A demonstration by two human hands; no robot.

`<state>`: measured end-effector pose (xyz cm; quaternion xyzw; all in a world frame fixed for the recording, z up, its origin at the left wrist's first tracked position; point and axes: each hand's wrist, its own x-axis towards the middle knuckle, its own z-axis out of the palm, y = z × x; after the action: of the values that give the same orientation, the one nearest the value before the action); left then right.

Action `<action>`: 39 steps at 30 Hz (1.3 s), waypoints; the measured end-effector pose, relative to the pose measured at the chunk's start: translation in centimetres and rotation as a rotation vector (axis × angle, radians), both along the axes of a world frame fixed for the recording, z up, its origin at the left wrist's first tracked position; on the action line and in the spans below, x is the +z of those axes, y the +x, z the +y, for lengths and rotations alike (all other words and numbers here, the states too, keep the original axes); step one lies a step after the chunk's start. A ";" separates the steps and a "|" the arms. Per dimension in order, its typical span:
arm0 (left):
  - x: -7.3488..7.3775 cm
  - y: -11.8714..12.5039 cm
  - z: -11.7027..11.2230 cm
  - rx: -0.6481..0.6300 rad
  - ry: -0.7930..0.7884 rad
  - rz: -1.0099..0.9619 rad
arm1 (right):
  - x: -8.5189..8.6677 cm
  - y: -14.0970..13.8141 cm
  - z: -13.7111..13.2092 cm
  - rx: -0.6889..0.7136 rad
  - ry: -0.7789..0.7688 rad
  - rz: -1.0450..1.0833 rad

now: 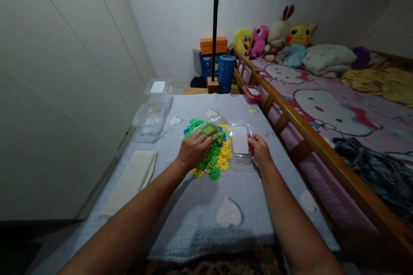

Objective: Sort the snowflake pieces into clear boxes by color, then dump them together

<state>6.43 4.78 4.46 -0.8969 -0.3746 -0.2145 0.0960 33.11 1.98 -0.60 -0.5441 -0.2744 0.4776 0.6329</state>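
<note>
A loose pile of green, yellow and blue notched plastic discs (222, 163) lies mid-table. Over its far side, my left hand (195, 151) grips a tilted clear plastic container (221, 125); green discs show in or through it, I cannot tell which. The fingers are curled round its near edge. Just right of the pile, my right hand (260, 151) pinches the right side of a clear plastic lid (239, 139) bearing a white label. Whether a box lies under that lid is hard to make out.
Two clear containers (149, 115) stand along the left edge, the far one with a white label. A folded cream cloth (130, 180) lies at left. A container with red contents (252, 93) sits far right beside the wooden bed rail (284, 114). A black pole (214, 25) rises behind the table.
</note>
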 end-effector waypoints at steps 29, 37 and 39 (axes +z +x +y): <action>-0.2 3.5 -3.3 0.295 -0.898 -1.613 | 4.2 -4.1 0.7 -0.086 0.100 0.081; -0.9 3.9 -4.3 0.257 -0.928 -1.549 | 3.1 -6.6 0.3 -0.092 0.081 -0.033; -0.9 3.9 -4.6 0.253 -0.932 -1.522 | 3.0 -7.1 0.2 -0.107 0.103 -0.034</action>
<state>10.33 0.23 3.52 -0.4123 -0.4815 -0.5647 -0.5286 26.01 2.23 2.39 -0.5327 -0.2798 0.4189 0.6800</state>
